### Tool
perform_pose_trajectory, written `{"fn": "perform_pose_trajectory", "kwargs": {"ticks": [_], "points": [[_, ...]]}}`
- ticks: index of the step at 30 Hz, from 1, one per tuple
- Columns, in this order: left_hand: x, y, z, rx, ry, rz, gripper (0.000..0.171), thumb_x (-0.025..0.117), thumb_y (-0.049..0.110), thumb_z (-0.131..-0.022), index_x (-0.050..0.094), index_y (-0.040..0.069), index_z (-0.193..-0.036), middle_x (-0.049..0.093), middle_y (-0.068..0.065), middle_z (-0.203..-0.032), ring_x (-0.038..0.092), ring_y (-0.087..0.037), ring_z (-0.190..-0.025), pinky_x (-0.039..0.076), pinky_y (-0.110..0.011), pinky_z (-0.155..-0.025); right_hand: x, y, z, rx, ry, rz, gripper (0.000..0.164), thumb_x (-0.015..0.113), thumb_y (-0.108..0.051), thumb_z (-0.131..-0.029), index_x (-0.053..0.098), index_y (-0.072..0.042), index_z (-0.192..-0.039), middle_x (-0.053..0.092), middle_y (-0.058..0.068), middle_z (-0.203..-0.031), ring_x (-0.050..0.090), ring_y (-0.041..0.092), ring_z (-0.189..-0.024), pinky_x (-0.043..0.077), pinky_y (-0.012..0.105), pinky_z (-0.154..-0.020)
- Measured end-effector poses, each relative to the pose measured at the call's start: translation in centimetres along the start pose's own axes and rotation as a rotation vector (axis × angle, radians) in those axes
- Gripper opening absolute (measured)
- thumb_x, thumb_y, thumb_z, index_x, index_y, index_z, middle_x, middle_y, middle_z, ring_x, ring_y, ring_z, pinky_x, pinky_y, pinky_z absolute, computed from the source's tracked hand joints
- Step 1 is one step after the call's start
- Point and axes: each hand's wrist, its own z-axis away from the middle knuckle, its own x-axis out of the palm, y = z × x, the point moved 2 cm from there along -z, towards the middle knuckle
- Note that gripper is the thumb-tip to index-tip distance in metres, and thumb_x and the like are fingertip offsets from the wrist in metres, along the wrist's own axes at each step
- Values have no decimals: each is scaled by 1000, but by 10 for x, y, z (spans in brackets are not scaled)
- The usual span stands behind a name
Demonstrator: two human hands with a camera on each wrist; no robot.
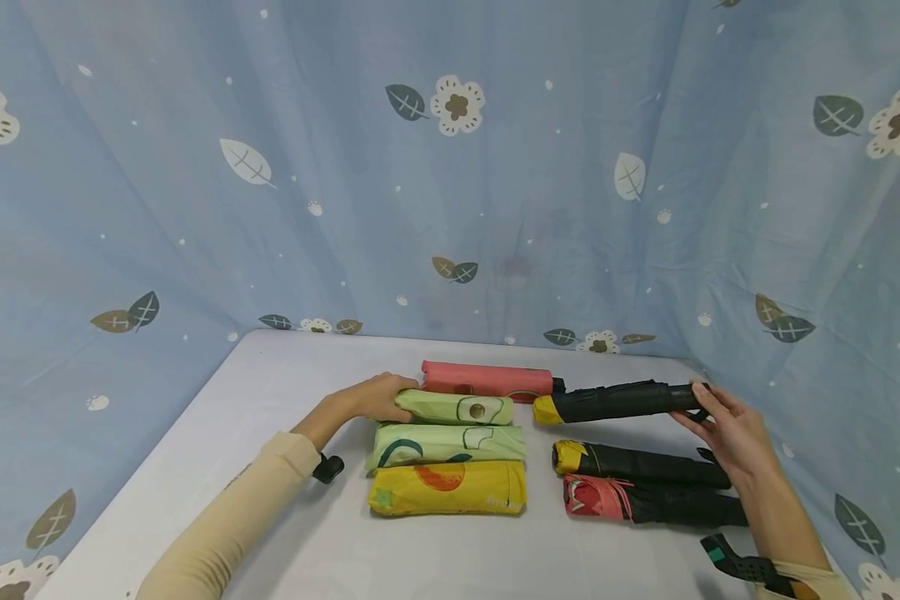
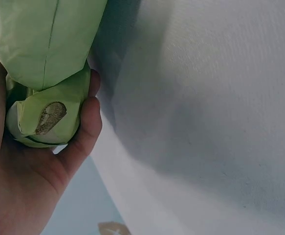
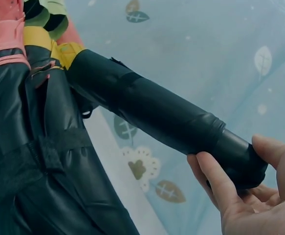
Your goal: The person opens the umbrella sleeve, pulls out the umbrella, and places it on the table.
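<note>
On the left side, my left hand [image 1: 381, 397] grips the end of a light green folded umbrella [image 1: 457, 407] with an avocado print. In the left wrist view, the fingers curl round its green fabric [image 2: 69, 105] beside another green bundle [image 2: 47, 41]. My right hand [image 1: 737, 425] pinches the black handle end of a folded black umbrella [image 1: 615, 402] with a yellow tip. From the right wrist view, thumb and fingers lie on either side of that handle [image 3: 240, 159]. The umbrella slants away from the hand, its yellow end near the other umbrellas.
Below the left hand's umbrella lie a second green umbrella [image 1: 450, 444] and a yellow one [image 1: 450, 488]; a red one [image 1: 487, 379] lies behind. Nearer the right arm are a black umbrella with yellow end [image 1: 645, 464] and a black one with red end [image 1: 675, 505]. A blue curtain [image 1: 510, 183] encloses the white table [image 1: 307, 533].
</note>
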Motion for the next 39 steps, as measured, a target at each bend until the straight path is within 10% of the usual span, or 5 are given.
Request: {"fn": "perform_pose_trajectory", "kwargs": {"ticks": [7, 24, 34, 39], "points": [[-1, 6, -2, -7, -6, 7, 46, 70, 42, -88, 60, 18, -126, 65, 7, -104, 54, -8, -82, 43, -30, -75, -4, 5, -2, 16, 8, 54, 86, 63, -24, -95, 6, -5, -157, 43, -12, -119, 69, 4, -89, 58, 29, -80], [-11, 4, 14, -13, 80, 98, 56, 67, 53, -87, 61, 15, -128, 64, 0, -119, 58, -14, -105, 48, -40, -91, -27, 14, -5, 76, -36, 228, 88, 57, -33, -97, 0, 0, -156, 39, -10, -126, 65, -2, -91, 56, 26, -85], [-14, 1, 18, -24, 110, 53, 49, 65, 53, -89, 64, 18, -123, 64, 1, -114, 58, -14, -100, 48, -39, -87, -48, 19, -4, 44, -97, 410, 19, 59, -28, -98, 62, -29, -117, 44, -20, -114, 62, -10, -93, 57, 31, -85], [-16, 2, 18, -52, 114, 59, 49, 63, 51, -91, 63, 16, -125, 63, -5, -118, 61, -20, -103, 51, -42, -88, -52, 20, -8, 36, -69, 665, 62, 53, -38, -100, 39, 1, -146, 44, -26, -112, 49, -23, -92, 57, 30, -85]]}}
